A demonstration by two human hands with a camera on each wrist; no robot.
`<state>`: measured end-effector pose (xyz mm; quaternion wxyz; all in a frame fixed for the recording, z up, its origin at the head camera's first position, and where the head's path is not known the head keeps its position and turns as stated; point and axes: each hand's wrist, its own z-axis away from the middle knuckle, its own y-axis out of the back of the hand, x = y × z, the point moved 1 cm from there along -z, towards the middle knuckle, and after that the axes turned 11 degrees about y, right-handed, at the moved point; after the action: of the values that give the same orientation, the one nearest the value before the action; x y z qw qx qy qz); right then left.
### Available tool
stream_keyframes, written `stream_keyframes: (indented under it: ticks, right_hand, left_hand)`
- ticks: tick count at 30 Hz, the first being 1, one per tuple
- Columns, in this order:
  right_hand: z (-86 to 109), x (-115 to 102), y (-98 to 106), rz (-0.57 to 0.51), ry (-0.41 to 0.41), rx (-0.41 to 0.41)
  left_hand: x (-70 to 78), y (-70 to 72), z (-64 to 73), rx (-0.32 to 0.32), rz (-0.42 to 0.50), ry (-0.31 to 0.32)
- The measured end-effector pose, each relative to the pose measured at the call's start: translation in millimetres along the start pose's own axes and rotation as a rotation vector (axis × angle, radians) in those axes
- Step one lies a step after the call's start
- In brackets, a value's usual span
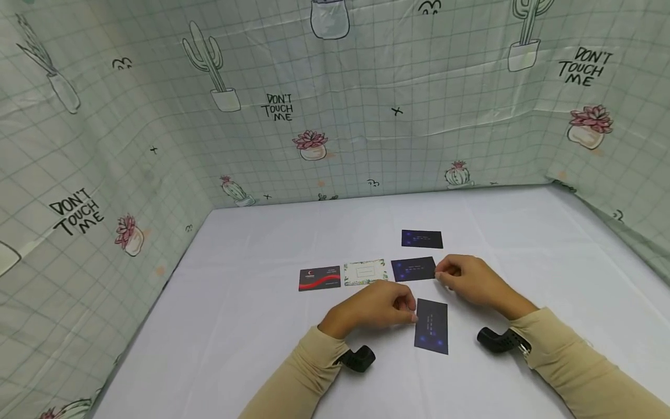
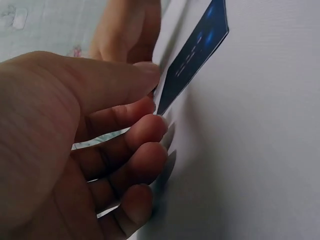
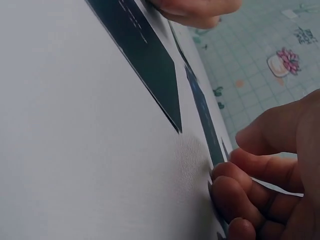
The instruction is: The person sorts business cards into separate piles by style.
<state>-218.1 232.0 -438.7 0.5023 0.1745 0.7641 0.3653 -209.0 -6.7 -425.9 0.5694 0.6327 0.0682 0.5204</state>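
Observation:
My left hand is at the left edge of an upright-turned dark blue business card, with its thumb and fingertips pinching that edge in the left wrist view. To the right, my right hand has its fingers loosely bent, the tips touching the right end of another dark blue business card. That card forms a row with a white card with a leafy border and a black card with a red wave. A third dark blue card lies behind the row.
White cloth covers the table. A pale green checked curtain printed with cacti hangs at the back and sides. Black wrist-worn devices sit at both sleeve cuffs, low over the table.

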Motion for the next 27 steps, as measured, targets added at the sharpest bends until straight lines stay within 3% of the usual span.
stream_keyframes:
  ticks: [10,19,27]
  right_hand:
    - [4.9,-15,-4,-0.039,0.064,-0.109]
    - [5.1,-21,-12,-0.052,0.135,-0.167]
    - [6.6,-25,-14,-0.051,0.186,-0.167]
  left_hand:
    - [11.2,-4.1,7.4,-0.078,-0.105,0.002]
    - [15.8,-6.7,8.1,-0.054,-0.268,0.009]
    - [15.4,-7.3,6.7,-0.043,-0.288,0.001]
